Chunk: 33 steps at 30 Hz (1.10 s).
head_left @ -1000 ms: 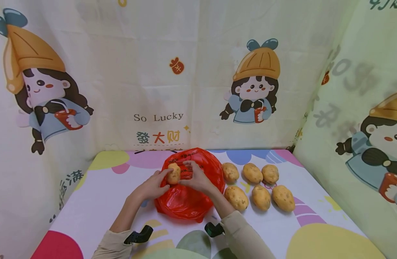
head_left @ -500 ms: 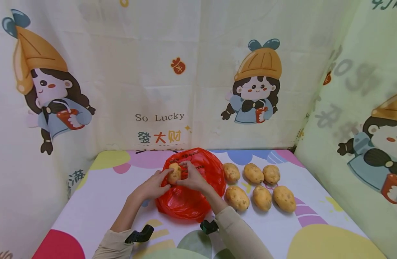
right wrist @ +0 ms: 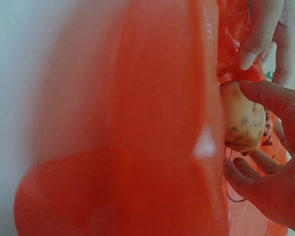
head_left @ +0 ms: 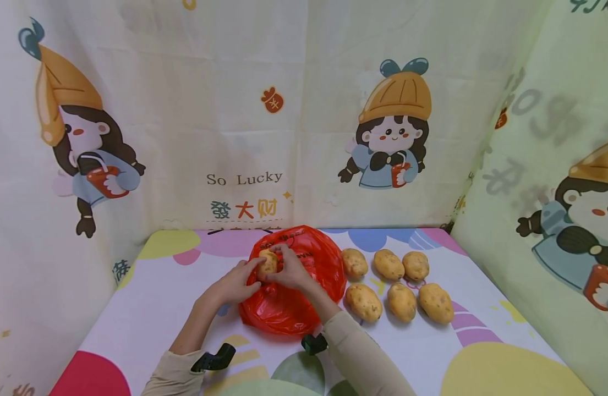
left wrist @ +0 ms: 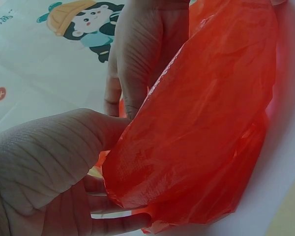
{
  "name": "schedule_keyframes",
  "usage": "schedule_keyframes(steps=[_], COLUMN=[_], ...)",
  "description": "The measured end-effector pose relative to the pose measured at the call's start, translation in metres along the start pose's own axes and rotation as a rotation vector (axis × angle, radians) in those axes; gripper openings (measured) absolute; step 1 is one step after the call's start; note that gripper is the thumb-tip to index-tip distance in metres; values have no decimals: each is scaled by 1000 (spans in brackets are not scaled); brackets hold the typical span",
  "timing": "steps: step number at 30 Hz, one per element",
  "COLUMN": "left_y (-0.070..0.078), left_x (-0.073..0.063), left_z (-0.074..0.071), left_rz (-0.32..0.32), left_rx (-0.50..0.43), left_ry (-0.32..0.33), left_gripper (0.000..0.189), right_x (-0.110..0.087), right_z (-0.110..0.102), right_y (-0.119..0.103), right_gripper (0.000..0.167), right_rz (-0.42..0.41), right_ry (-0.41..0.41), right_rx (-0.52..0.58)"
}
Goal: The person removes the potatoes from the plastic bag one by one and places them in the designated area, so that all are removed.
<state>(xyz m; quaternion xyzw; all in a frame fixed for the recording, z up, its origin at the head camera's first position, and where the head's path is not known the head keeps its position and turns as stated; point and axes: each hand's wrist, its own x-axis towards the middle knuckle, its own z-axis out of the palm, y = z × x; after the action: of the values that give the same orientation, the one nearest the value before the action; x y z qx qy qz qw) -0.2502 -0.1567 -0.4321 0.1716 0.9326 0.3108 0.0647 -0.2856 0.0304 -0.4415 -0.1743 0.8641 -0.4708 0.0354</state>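
A small potato [head_left: 267, 265] stands at the left part of a crumpled red plastic bag [head_left: 294, 313] with dark print. My left hand [head_left: 231, 285] is at its left side, a finger touching it and the thumb lower down. From the right, my right hand [head_left: 291, 273] grips the same potato. In the right wrist view my thumb and fingers surround the spotted potato [right wrist: 243, 118]. The red bag [left wrist: 187, 128] hides most of the potato in the left wrist view, and part of my left hand [left wrist: 54, 162].
Two rows of potatoes lie right of the bag, one potato [head_left: 363, 302] close beside it and another [head_left: 436, 303] at the outer end. They rest on a patterned tabletop [head_left: 155, 308]. A printed cloth [head_left: 185, 110] hangs behind and along both sides.
My right hand has moved slightly left and closed in on the potato. The left hand and the potato stay almost in place, and the row potatoes have not moved.
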Motion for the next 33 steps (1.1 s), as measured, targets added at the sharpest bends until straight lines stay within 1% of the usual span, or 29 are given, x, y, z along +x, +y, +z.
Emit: schedule_keyframes(steps=[2,4,13,21,28,33], left_y=[0,0,0,0,0,0], left_x=[0,0,-2,0,-1,-2], left_z=[0,0,0,0,1,0], left_rz=[8,3,22,17,15,6], left_rx=[1,-4,2,2,-13,-18], left_ry=[-2,-2,3,7,5,5], left_gripper=[64,64,63,63,64,68], right_x=[1,2,1,0,0,-2], right_z=[1,3,7,8,10,9], right_y=[0,0,-3,-4,-1,1], right_gripper=[64,63,59,56,53,54], right_rz=[2,1,-20,-26,21,40], right_ry=[3,5,28,46,52,67], right_rx=[16,17,-16,-40,-59,-59])
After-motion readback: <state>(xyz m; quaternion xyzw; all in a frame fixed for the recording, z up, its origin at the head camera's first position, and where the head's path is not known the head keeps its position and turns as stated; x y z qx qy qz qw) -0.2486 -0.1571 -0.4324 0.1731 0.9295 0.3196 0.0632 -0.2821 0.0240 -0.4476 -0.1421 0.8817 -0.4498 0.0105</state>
